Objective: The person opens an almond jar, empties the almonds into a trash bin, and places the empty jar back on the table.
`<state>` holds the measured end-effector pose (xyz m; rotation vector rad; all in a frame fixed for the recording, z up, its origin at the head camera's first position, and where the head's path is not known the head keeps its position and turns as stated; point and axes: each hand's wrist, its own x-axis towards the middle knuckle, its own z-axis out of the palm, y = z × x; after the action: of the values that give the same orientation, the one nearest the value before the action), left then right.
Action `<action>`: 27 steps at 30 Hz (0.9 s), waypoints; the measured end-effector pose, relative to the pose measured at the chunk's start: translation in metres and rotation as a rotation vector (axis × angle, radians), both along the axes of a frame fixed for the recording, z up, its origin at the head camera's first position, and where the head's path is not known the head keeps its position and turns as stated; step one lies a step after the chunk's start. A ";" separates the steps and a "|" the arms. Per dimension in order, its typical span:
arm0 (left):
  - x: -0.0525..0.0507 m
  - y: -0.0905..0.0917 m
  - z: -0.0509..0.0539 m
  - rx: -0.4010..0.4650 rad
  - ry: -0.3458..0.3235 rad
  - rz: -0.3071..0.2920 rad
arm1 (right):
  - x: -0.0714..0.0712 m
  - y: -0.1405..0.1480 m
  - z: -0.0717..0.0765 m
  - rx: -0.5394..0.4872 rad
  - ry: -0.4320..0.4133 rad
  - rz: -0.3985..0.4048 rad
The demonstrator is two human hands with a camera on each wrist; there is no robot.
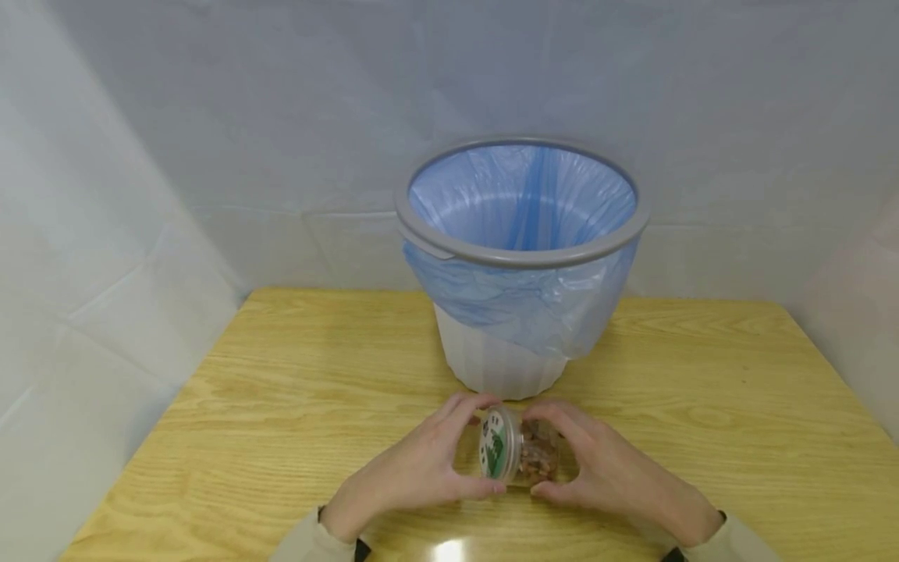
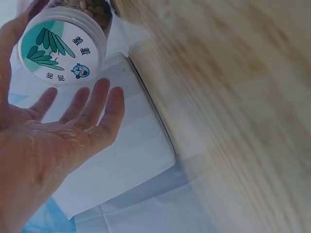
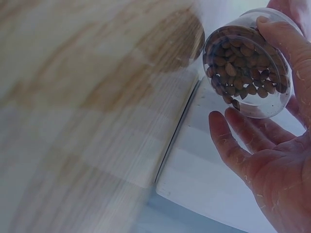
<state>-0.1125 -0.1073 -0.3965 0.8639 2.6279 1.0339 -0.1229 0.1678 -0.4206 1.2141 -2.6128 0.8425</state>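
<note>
Sheeting (image 1: 246, 117) backs the wood-grained table (image 1: 316, 375) beneath the jar (image 1: 518, 449).

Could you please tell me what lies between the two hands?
A clear jar of brown pieces, turned on its side, with its lid toward the left hand, away from the right hand; the head view shows this.
</note>
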 end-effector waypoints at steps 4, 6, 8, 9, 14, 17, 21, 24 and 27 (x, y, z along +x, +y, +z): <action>-0.002 0.000 0.000 0.025 0.091 -0.060 | 0.000 0.000 0.000 -0.013 -0.005 0.002; -0.003 0.001 -0.001 0.037 0.131 -0.088 | 0.000 0.000 0.000 -0.019 -0.008 0.007; -0.004 0.001 -0.001 0.038 0.166 -0.109 | 0.000 0.000 0.000 -0.019 -0.014 0.008; -0.004 0.002 -0.002 0.035 0.177 -0.117 | 0.000 0.000 0.000 -0.019 -0.016 0.008; -0.005 0.004 -0.004 0.021 0.230 -0.141 | 0.001 0.000 0.001 -0.017 -0.019 0.006; -0.005 0.004 -0.005 0.025 0.230 -0.132 | 0.001 0.000 0.001 -0.016 -0.027 0.005; -0.004 0.005 -0.004 0.046 0.198 -0.115 | 0.001 0.000 0.001 -0.021 -0.021 0.009; -0.004 0.005 -0.005 0.056 0.172 -0.103 | 0.001 0.000 0.001 -0.025 -0.011 0.012; -0.005 0.004 -0.005 0.059 0.154 -0.097 | 0.000 0.000 0.001 -0.022 -0.011 0.015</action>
<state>-0.1173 -0.1028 -0.4015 1.1143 2.6596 1.0641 -0.1225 0.1676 -0.4194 1.2278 -2.5994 0.8808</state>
